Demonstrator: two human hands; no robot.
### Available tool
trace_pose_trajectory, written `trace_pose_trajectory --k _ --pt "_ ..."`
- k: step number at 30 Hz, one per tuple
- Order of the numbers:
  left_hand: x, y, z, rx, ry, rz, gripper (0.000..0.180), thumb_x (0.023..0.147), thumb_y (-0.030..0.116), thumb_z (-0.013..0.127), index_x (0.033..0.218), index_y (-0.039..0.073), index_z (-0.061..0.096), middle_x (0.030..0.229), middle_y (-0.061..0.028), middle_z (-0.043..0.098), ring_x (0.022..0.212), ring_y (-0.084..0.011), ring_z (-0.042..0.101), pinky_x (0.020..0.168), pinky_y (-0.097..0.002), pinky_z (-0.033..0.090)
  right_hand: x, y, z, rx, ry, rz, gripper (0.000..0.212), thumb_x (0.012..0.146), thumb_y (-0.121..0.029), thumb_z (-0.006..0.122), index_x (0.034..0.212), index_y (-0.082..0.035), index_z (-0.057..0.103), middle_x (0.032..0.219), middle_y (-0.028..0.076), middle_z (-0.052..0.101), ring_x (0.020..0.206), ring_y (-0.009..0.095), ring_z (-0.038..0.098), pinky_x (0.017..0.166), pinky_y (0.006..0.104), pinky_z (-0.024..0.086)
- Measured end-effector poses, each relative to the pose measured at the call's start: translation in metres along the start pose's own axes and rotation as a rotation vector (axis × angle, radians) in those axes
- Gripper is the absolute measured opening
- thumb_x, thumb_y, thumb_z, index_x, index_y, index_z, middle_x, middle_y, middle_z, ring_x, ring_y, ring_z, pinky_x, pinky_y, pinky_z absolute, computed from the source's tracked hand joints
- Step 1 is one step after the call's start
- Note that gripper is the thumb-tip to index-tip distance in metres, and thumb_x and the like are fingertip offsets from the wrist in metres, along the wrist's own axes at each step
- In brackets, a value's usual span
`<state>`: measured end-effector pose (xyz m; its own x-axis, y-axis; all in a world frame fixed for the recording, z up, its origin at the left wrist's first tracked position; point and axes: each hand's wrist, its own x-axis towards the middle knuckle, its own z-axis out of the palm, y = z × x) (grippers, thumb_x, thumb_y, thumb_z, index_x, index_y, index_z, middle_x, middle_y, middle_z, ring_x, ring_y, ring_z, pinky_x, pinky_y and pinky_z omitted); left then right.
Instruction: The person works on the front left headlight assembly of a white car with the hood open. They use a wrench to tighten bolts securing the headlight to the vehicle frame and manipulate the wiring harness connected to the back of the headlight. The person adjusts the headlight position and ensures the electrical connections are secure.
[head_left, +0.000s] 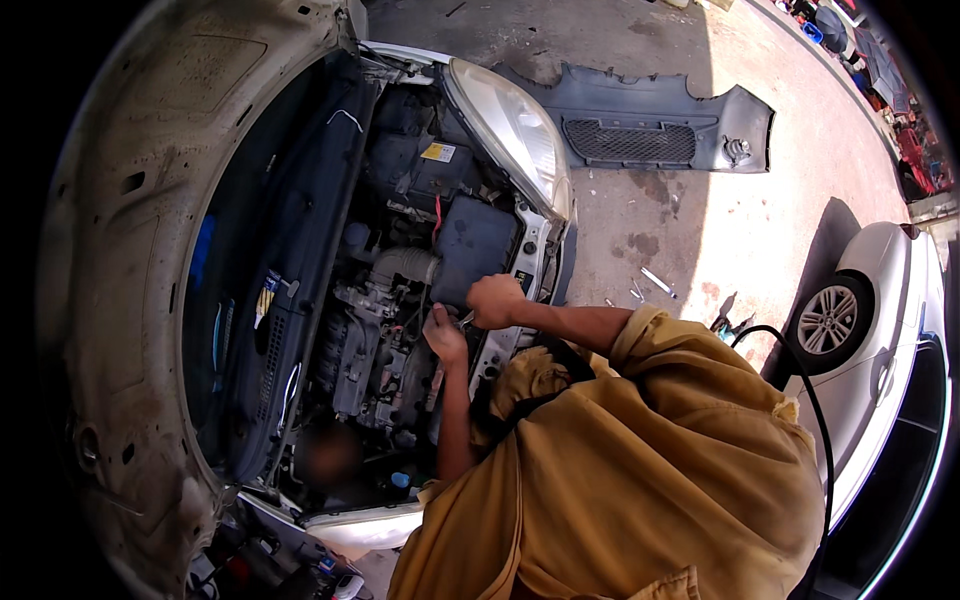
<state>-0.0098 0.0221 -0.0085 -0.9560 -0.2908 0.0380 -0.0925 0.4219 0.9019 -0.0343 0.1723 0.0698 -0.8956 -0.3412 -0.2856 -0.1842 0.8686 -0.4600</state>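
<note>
Both hands are close together over the car's engine bay, at the near edge of a black plastic box (pixel 478 240). My right hand (pixel 497 302) is closed in a fist, and a short piece of shiny metal tool (pixel 466 319) shows beside it. Most of that tool is hidden by the fingers, so its kind is not clear. Just left of it is my left hand (pixel 444 336), its fingers drawn together beside the box's corner. What they hold, if anything, I cannot make out. A ribbed air intake hose (pixel 405 266) and the engine (pixel 360 350) lie to the left.
The raised hood (pixel 140 240) stands at the left. Beyond the headlight (pixel 515 130), a detached bumper (pixel 640 120) lies on the ground. A battery (pixel 432 165) sits at the far end of the bay. A white car (pixel 870 350) and a black cable (pixel 822 420) are at the right.
</note>
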Motion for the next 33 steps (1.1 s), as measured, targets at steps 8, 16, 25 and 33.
trace_pose_trajectory --k 8,16,25,33 --pt "0.001 0.009 -0.006 -0.241 -0.146 -0.185 0.047 0.095 0.037 0.043 0.076 -0.003 0.06 0.057 -0.0034 0.051 0.051 -0.0128 0.046 0.049 -0.0312 0.034 -0.005 -0.004 -0.009 0.009 -0.068 -0.005 0.028 0.065 -0.028 0.067 0.08 -0.005 0.07 0.083 0.016 0.068 0.08 0.032 0.066 0.069 0.0416 0.053" --pt "-0.015 -0.017 -0.007 -0.254 -0.233 -0.201 0.046 0.096 0.036 0.042 0.089 -0.007 0.059 0.075 -0.0103 0.058 0.069 -0.0195 0.05 0.066 -0.0342 0.041 0.003 0.008 -0.001 -0.359 -0.042 -0.324 0.014 0.07 -0.02 0.062 0.076 -0.009 0.07 0.079 0.013 0.068 0.076 0.029 0.067 0.066 0.0398 0.05" --pt "-0.034 -0.002 -0.01 -0.591 -0.068 -0.225 0.041 0.097 0.034 0.043 0.092 -0.004 0.056 0.081 -0.0071 0.055 0.076 -0.0163 0.049 0.071 -0.0303 0.04 -0.024 -0.009 0.031 -0.255 0.046 -0.505 0.027 0.072 -0.027 0.062 0.088 -0.006 0.06 0.078 0.009 0.064 0.078 0.027 0.064 0.071 0.0396 0.047" --pt "-0.041 0.074 0.002 -0.358 -0.06 -0.037 0.036 0.098 0.028 0.041 0.104 -0.005 0.052 0.094 -0.0117 0.056 0.087 -0.0191 0.051 0.079 -0.0308 0.041 -0.026 0.021 -0.019 -0.007 0.323 -0.5 0.033 0.074 -0.033 0.064 0.092 -0.007 0.06 0.074 0.009 0.063 0.075 0.03 0.063 0.072 0.0406 0.048"
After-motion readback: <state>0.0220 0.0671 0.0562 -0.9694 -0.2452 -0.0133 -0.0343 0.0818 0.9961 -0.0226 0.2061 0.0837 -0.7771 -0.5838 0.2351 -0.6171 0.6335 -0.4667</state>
